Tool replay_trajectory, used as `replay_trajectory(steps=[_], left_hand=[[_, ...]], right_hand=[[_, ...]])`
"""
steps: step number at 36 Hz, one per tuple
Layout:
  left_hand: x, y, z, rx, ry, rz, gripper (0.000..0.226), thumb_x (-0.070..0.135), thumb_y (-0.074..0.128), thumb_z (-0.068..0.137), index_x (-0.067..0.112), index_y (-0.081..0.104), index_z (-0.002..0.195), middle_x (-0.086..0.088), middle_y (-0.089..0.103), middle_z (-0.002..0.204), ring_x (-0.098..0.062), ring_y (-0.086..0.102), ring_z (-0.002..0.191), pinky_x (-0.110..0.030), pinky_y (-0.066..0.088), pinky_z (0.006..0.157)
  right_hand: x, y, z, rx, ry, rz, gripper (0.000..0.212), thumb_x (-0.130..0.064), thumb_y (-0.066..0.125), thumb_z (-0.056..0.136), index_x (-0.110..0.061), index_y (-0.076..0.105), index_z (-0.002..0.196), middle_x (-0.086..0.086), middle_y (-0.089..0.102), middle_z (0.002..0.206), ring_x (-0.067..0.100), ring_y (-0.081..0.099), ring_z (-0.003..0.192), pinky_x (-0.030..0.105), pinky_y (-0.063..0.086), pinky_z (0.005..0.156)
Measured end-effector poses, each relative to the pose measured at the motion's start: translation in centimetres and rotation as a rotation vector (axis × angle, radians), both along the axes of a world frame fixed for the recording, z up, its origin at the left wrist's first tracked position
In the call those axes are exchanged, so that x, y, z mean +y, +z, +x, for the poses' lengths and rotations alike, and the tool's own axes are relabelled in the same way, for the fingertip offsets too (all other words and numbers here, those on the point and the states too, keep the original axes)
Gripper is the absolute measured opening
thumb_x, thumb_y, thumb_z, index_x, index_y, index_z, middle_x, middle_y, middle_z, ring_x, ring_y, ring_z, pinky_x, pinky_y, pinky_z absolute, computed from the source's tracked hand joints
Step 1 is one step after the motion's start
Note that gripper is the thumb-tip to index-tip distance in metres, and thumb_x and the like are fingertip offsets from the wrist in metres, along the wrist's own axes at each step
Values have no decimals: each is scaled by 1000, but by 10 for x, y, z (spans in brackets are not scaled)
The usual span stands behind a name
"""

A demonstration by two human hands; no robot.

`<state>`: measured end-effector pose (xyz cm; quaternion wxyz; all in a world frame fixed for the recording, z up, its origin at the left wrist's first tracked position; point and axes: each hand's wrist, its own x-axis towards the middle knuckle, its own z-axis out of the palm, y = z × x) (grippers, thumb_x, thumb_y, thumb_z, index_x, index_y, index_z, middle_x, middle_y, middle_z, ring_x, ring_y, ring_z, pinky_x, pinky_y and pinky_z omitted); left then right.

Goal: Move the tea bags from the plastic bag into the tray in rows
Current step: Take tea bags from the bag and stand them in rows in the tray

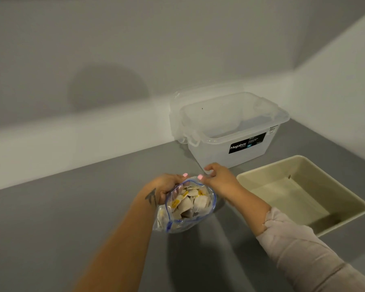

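Note:
A clear plastic bag point(167, 220) with a blue zip edge stands on the grey floor, its mouth spread wide. Inside lie several pale tea bags point(190, 204) with yellow tags. My left hand point(167, 185) grips the left side of the bag's rim. My right hand point(216, 175) pinches the far right side of the rim. The beige tray point(346, 194) sits on the floor to the right of the bag, with nothing in it.
A clear plastic storage box point(211, 152) with a black label stands against the white baseboard behind the hands, its lid leaning behind it. White walls meet in a corner at the right. Grey floor stretches to the left and toward me.

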<state>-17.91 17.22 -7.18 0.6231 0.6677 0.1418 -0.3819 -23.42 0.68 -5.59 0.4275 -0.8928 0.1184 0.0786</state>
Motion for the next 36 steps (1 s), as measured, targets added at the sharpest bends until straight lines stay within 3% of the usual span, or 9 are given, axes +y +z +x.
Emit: replay_trajectory(steps=[3,8,11,15,22,25,29,32,36], left_hand=[[-1,0,0,-19,-4,7,26,19,56,93,-4,64,104,-15,66,81,-22,63,60,-31,56,58],[-5,2,0,-248,-49,157,29,33,50,96,7,62,95,-10,64,78,-13,59,58,-24,52,58],[-4,4,1,-399,-164,294,46,53,53,89,10,61,104,-12,66,104,-23,64,91,-38,53,87],[4,15,-3,-506,-263,470,53,42,72,78,16,51,120,3,53,108,-14,54,96,-25,44,79],[18,14,-18,-737,-185,915,35,12,73,74,8,53,103,-8,61,96,-20,56,83,-30,47,67],[19,9,-19,-725,-95,958,28,15,63,81,7,51,106,-9,60,98,-21,55,83,-28,44,65],[16,1,-15,-692,-266,1075,36,39,63,87,7,60,101,-7,64,94,-22,61,87,-30,49,69],[17,-2,-12,-711,-339,1086,34,33,51,96,3,65,100,-10,67,95,-25,64,91,-31,50,78],[19,-9,-14,-650,-213,830,29,24,45,98,4,64,89,-15,63,84,-19,53,71,-30,45,70]], right_hand=[[7,-2,-7,-123,165,-323,63,-29,77,76,-25,46,130,2,43,129,23,55,112,32,49,90],[10,-7,-3,-126,158,-581,21,-24,55,93,-13,65,107,11,65,106,28,62,97,30,46,75],[6,-10,0,-86,63,-486,21,-26,55,93,-12,69,101,12,69,100,29,64,96,31,49,78],[0,-11,3,-61,-57,-311,16,-21,58,91,-11,65,103,11,68,104,29,62,99,32,48,83],[-4,-8,4,4,-100,-274,24,-24,63,89,-12,47,101,12,63,105,30,59,97,34,44,77],[0,-7,2,8,-66,-328,29,-27,63,90,-11,47,107,12,63,106,30,60,98,35,46,77],[3,-8,1,22,-33,-333,32,-35,65,88,-16,54,110,7,65,105,27,62,97,33,47,77],[1,-9,3,58,-54,-318,24,-31,57,94,-11,67,105,9,69,105,26,64,95,30,48,78],[-4,-17,6,161,-184,-37,24,-23,52,97,-5,68,101,17,68,102,34,65,90,42,56,83]])
